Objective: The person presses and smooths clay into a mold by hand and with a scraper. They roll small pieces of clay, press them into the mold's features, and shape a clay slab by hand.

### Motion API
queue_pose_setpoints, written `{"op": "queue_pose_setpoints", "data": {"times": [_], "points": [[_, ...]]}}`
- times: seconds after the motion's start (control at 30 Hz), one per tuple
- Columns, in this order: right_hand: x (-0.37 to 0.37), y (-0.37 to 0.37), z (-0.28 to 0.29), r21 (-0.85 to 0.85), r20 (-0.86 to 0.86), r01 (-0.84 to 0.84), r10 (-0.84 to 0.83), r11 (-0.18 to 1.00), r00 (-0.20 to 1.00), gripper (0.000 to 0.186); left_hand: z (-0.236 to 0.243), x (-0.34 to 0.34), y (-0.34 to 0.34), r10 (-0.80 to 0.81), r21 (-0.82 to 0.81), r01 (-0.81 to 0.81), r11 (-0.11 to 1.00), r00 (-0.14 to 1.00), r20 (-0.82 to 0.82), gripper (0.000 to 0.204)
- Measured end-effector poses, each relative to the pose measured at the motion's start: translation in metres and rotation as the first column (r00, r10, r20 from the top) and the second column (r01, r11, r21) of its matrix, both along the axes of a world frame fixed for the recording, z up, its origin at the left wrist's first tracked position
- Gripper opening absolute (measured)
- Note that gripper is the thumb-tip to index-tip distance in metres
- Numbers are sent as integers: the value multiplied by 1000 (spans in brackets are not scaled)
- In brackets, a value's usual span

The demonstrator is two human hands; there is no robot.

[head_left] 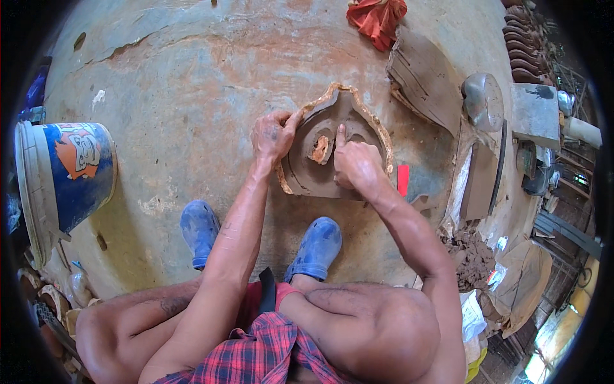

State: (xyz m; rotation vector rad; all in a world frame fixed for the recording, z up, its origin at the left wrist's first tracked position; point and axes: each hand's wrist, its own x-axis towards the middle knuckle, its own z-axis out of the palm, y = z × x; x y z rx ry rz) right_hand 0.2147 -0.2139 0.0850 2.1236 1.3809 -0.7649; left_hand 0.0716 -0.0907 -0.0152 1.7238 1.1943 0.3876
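A clay-lined mould (387, 142) with a rough, pale orange rim lies on the floor in front of me. Grey-brown clay (313, 176) covers its hollow inside, pointed at the far end. My left hand (275, 136) is closed on the mould's left rim. Inside, my right hand (359, 165) presses a stretched finger onto the clay; its other fingers curl below, partly hidden, and I see nothing held. Beside that finger an orange, broken-edged patch (320, 150) shows within the clay.
A curved clay slab (425, 77) and a red cloth (377, 20) lie beyond the mould. To the right are a red strip (403, 180), a metal bowl (483, 102), a clay block (480, 182) and a clay heap (470, 259). A blue-and-white bucket (80, 173) stands left.
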Motion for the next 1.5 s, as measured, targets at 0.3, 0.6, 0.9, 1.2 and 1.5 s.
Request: {"op": "queue_pose_setpoints", "data": {"times": [0.3,0.6,0.9,1.2,1.5], "points": [[8,12,21,-127,-71,-59,50,990,996,99,0,-4,0,5,-5,-5,1000,1000,-6,40],[15,10,5,-153,-63,-119,111,981,992,90,-3,-8,3,-26,3,26,1000,999,-43,38],[52,-3,17,759,-445,547,-332,352,832,24,-17,-12,8,21,155,-46,987,987,161,40],[-28,43,12,892,-205,127,138,433,969,84,58,4,13,251,-643,420,641,677,692,37],[60,16,-9,648,-299,558,-501,518,812,116,-24,-37,26,272,-297,-203,933,938,213,35]]}}
